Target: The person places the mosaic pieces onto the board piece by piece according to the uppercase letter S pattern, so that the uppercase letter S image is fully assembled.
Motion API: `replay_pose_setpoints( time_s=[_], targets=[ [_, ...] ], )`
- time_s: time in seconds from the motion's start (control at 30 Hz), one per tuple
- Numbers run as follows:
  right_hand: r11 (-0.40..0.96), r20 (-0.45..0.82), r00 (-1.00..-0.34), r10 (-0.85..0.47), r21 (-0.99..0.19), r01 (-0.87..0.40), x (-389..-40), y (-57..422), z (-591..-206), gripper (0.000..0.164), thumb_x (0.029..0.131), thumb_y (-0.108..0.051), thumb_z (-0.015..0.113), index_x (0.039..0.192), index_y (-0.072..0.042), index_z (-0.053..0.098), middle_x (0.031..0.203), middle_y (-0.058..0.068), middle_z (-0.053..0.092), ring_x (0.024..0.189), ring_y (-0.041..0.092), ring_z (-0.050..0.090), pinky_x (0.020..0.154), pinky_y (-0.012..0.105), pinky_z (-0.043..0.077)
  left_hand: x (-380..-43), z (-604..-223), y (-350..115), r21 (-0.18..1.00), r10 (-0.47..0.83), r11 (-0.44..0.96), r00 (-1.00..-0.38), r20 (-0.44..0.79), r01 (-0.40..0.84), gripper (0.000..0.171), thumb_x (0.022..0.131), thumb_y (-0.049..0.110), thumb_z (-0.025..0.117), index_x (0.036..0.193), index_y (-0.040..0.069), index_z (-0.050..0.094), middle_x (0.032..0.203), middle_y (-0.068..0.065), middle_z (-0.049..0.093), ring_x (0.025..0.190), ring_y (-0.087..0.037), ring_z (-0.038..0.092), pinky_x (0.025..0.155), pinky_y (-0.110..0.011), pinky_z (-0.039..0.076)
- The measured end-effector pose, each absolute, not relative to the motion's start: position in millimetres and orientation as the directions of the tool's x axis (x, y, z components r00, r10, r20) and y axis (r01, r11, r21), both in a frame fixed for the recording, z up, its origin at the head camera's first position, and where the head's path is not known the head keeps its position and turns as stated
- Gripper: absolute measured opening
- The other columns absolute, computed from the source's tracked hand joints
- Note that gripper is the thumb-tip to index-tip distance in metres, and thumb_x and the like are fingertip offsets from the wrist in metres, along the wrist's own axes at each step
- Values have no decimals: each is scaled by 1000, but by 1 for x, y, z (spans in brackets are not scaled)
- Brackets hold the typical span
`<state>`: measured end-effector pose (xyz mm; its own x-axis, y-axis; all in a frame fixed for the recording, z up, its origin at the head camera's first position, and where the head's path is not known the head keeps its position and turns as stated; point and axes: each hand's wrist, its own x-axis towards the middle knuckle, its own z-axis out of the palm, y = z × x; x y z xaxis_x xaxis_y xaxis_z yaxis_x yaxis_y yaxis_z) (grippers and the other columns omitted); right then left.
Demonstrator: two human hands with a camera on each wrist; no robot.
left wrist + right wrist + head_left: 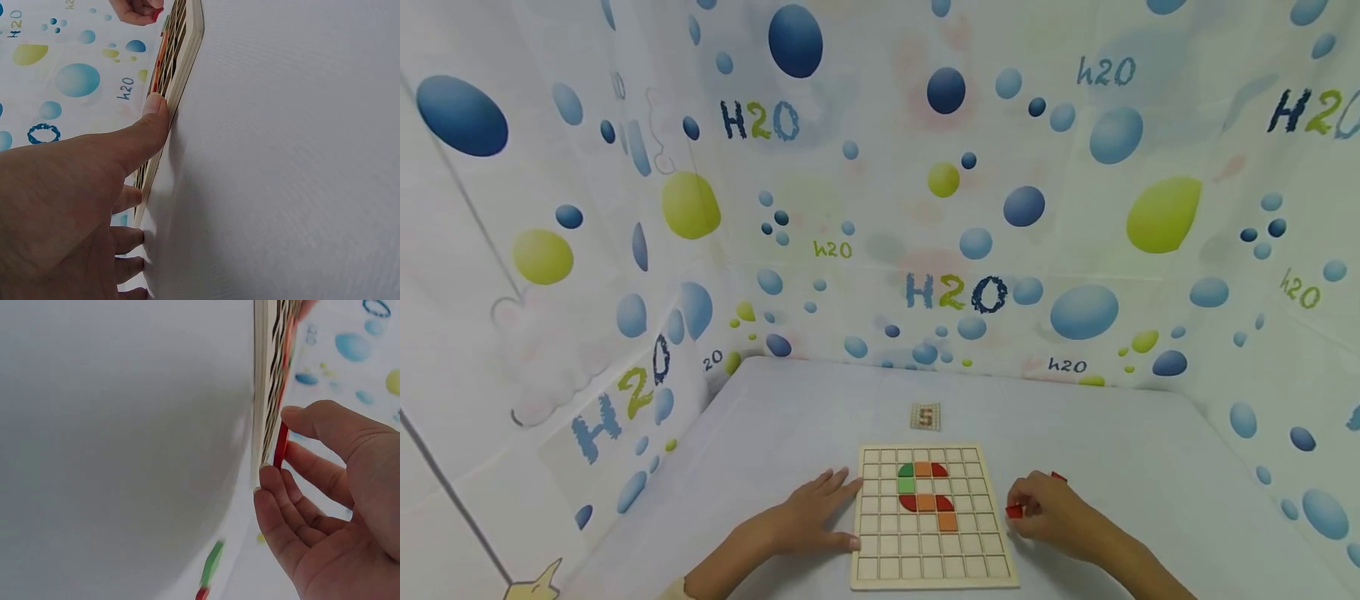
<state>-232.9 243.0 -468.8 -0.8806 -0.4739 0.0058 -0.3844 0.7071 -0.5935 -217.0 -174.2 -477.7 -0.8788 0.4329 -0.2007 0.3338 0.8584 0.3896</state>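
Note:
A pale wooden grid board [889, 568] lies on the table in the head view. Green, light green, orange and red tiles [927, 502] form a curved figure in its cells. My left hand [805, 518] rests at the board's left side, fingers spread, its thumb [155, 112] touching the edge. Just off the right edge, my right hand [1051, 515] pinches a red tile [281, 445] between thumb and fingers. Another red tile [1059, 477] shows on the table behind that hand, partly hidden by it.
Behind the board lies a small card [926, 417] printed with a grid and an S- or 5-like figure. A green tile [212, 564] lies on the table in the right wrist view. A curtain [880, 192] with bubbles and H2O lettering surrounds the white table.

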Motion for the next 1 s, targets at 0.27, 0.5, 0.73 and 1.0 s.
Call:
replay_pose_setpoints(
  time_s=[0.27, 0.5, 0.73, 1.0],
  targets=[
    [683, -29, -842, -539, -600, -417, -221, 190, -467, 20, 91, -24, 83, 100, -21, 65, 92, -4, 55, 84, 12, 52, 69, 23, 47, -219, -481, -175, 395, 444, 852, -873, -200, 343, 94, 91, 65, 72, 164, 18, 37, 172, -19, 29, 158, -48, 25, 122, -70, 27],
    [646, 3, -784, -620, -566, -513, -215, 167, -471, 23, 92, -22, 83, 91, -22, 60, 90, -8, 51, 81, 4, 48, 69, 21, 45, -218, -480, -176, 400, 449, 849, -871, -199, 346, 93, 92, 65, 71, 165, 18, 37, 172, -19, 29, 158, -47, 25, 122, -70, 27],
    [649, 0, -757, -653, -516, -559, -212, 162, -472, 24, 93, -24, 84, 90, -23, 60, 89, -11, 49, 78, 0, 45, 68, 21, 46, -218, -481, -175, 395, 453, 848, -870, -193, 354, 94, 92, 65, 71, 165, 17, 37, 172, -19, 29, 158, -47, 25, 122, -69, 27],
    [665, -19, -759, -651, -497, -558, -212, 162, -475, 22, 93, -28, 81, 92, -25, 59, 91, -13, 48, 79, 0, 45, 71, 19, 45, -217, -479, -174, 397, 438, 854, -877, -199, 337, 94, 91, 66, 72, 165, 19, 37, 173, -18, 29, 159, -47, 24, 123, -69, 27]
  ],
)
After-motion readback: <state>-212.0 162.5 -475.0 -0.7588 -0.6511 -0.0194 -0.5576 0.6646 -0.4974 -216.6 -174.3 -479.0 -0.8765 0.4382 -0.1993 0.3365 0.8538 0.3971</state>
